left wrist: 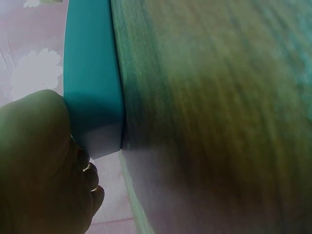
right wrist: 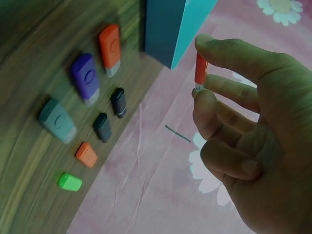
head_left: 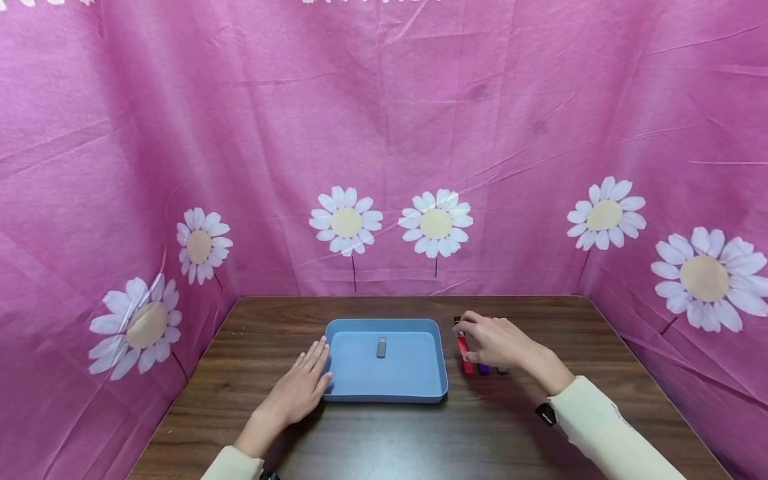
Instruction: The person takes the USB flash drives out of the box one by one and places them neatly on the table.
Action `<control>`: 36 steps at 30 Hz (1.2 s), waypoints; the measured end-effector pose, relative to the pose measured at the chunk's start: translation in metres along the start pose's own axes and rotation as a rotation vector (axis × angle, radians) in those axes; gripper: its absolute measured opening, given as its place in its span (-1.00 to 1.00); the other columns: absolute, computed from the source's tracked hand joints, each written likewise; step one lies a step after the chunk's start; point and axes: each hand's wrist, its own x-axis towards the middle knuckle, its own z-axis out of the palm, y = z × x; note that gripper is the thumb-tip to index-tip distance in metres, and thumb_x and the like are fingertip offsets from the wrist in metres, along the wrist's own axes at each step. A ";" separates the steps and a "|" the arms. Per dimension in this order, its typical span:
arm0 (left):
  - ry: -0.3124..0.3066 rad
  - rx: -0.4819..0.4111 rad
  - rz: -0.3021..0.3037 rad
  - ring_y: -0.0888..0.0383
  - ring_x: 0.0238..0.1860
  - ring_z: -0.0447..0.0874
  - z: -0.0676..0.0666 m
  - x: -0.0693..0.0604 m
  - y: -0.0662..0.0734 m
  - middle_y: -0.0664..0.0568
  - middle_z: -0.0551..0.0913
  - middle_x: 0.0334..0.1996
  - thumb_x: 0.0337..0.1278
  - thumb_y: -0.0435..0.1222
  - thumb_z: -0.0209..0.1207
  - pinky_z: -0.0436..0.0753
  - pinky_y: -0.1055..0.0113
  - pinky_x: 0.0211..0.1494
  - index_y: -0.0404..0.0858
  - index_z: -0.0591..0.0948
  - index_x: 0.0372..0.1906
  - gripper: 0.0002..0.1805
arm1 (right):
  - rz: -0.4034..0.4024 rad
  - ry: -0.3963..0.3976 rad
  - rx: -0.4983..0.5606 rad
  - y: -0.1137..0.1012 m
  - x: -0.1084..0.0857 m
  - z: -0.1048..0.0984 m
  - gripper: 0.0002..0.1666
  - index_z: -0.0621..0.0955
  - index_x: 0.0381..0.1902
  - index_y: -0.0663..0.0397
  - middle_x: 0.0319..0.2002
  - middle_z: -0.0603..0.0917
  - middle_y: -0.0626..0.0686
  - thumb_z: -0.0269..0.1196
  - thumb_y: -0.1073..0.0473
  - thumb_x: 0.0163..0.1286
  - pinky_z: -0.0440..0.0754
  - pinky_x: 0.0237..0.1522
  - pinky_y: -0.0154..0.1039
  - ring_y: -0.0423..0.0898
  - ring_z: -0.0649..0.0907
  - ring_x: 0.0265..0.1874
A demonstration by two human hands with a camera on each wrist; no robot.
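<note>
My right hand [head_left: 495,340] is raised over the table to the right of the blue tray [head_left: 384,395]. Between thumb and fingertips it pinches a small red USB stick [right wrist: 200,70], metal end down in the right wrist view. Below lie a larger red USB stick [right wrist: 110,46], a purple one [right wrist: 85,75] and a grey-green one [right wrist: 56,119]. Inside the tray is a grey USB stick [head_left: 381,349]. My left hand [head_left: 295,390] rests against the tray's left side, fingers extended; in the left wrist view its fingers are mostly dark.
Farther back, two black sticks [right wrist: 103,127], a small orange one [right wrist: 86,154] and a bright green one [right wrist: 70,181] lie on the wooden table [head_left: 264,333]. A pink curtain [head_left: 384,133] with white flowers surrounds the table's back and sides.
</note>
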 end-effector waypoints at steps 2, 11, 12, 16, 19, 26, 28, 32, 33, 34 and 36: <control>-0.003 -0.003 -0.002 -0.19 0.72 0.07 0.000 0.000 0.000 -0.24 0.07 0.72 0.72 -0.13 -0.06 0.20 -0.14 0.73 -0.44 0.19 0.66 -0.32 | 0.007 -0.002 0.002 0.003 -0.003 0.000 -0.47 0.74 0.14 -0.05 0.01 0.66 -0.07 0.58 0.01 0.21 0.56 -0.38 -0.22 -0.26 0.55 -0.41; -0.016 0.001 -0.008 -0.16 0.73 0.05 0.000 0.002 -0.001 -0.21 0.04 0.73 0.73 -0.10 -0.08 0.18 -0.12 0.74 -0.42 0.16 0.67 -0.31 | 0.044 0.010 0.026 0.017 -0.019 -0.001 -0.48 0.74 0.10 -0.07 0.01 0.66 -0.08 0.61 0.05 0.17 0.58 -0.38 -0.18 -0.23 0.54 -0.42; -0.016 0.001 -0.008 -0.16 0.73 0.05 0.000 0.002 -0.001 -0.21 0.04 0.73 0.73 -0.10 -0.08 0.18 -0.12 0.74 -0.42 0.16 0.67 -0.31 | 0.048 0.009 0.028 0.019 -0.021 -0.001 -0.48 0.74 0.10 -0.06 0.00 0.66 -0.08 0.61 0.06 0.17 0.57 -0.39 -0.20 -0.24 0.53 -0.44; -0.019 0.003 -0.012 -0.15 0.74 0.04 0.000 0.002 -0.002 -0.20 0.04 0.74 0.73 -0.09 -0.09 0.18 -0.11 0.74 -0.41 0.16 0.67 -0.31 | 0.064 0.007 0.030 0.025 -0.027 -0.001 -0.48 0.74 0.10 -0.06 -0.03 0.64 -0.11 0.60 0.09 0.16 0.53 -0.43 -0.25 -0.30 0.50 -0.47; -0.017 0.004 -0.012 -0.15 0.74 0.04 0.000 0.002 -0.002 -0.20 0.04 0.74 0.73 -0.09 -0.09 0.18 -0.11 0.74 -0.41 0.16 0.67 -0.31 | 0.070 0.014 0.037 0.030 -0.032 -0.001 -0.49 0.74 0.08 -0.06 -0.03 0.64 -0.11 0.60 0.11 0.14 0.54 -0.44 -0.25 -0.32 0.50 -0.47; -0.017 -0.008 -0.007 -0.16 0.74 0.04 0.000 0.002 -0.002 -0.22 0.04 0.73 0.73 -0.10 -0.08 0.18 -0.13 0.74 -0.42 0.16 0.67 -0.31 | 0.099 0.014 0.052 0.038 -0.044 -0.001 -0.43 0.73 0.11 -0.09 0.03 0.66 -0.04 0.62 0.07 0.11 0.65 -0.35 -0.09 -0.22 0.57 -0.42; -0.019 -0.009 -0.009 -0.16 0.74 0.04 0.000 0.002 -0.002 -0.21 0.04 0.73 0.73 -0.10 -0.08 0.18 -0.14 0.74 -0.42 0.16 0.67 -0.31 | 0.112 0.006 0.041 0.041 -0.047 0.000 -0.38 0.72 0.15 -0.04 0.07 0.67 0.01 0.63 0.06 0.11 0.70 -0.32 -0.02 -0.17 0.63 -0.38; -0.020 -0.013 -0.012 -0.15 0.74 0.03 0.000 0.002 -0.002 -0.21 0.04 0.74 0.73 -0.10 -0.07 0.18 -0.14 0.74 -0.41 0.16 0.67 -0.31 | 0.132 -0.017 0.040 0.046 -0.052 0.001 -0.35 0.72 0.18 0.03 0.11 0.67 0.06 0.63 0.05 0.12 0.74 -0.26 0.06 -0.13 0.68 -0.33; -0.020 -0.013 -0.012 -0.15 0.74 0.03 0.001 0.002 -0.002 -0.21 0.03 0.74 0.73 -0.10 -0.07 0.18 -0.14 0.74 -0.41 0.15 0.68 -0.31 | 0.136 -0.024 0.041 0.048 -0.054 0.001 -0.35 0.72 0.18 0.03 0.10 0.67 0.04 0.63 0.05 0.12 0.74 -0.26 0.05 -0.15 0.67 -0.33; -0.020 -0.012 -0.012 -0.15 0.74 0.03 0.001 0.002 -0.002 -0.21 0.03 0.74 0.73 -0.10 -0.08 0.18 -0.14 0.74 -0.41 0.15 0.68 -0.31 | 0.141 -0.030 0.044 0.049 -0.055 0.002 -0.36 0.72 0.17 0.02 0.08 0.66 0.03 0.63 0.05 0.12 0.74 -0.26 0.04 -0.17 0.66 -0.33; -0.019 -0.014 -0.010 -0.15 0.74 0.03 0.001 0.002 -0.002 -0.21 0.03 0.74 0.73 -0.10 -0.07 0.17 -0.14 0.74 -0.41 0.15 0.68 -0.30 | 0.141 -0.036 0.044 0.051 -0.057 0.003 -0.37 0.73 0.17 0.04 0.05 0.66 0.01 0.63 0.05 0.13 0.74 -0.27 0.02 -0.20 0.64 -0.35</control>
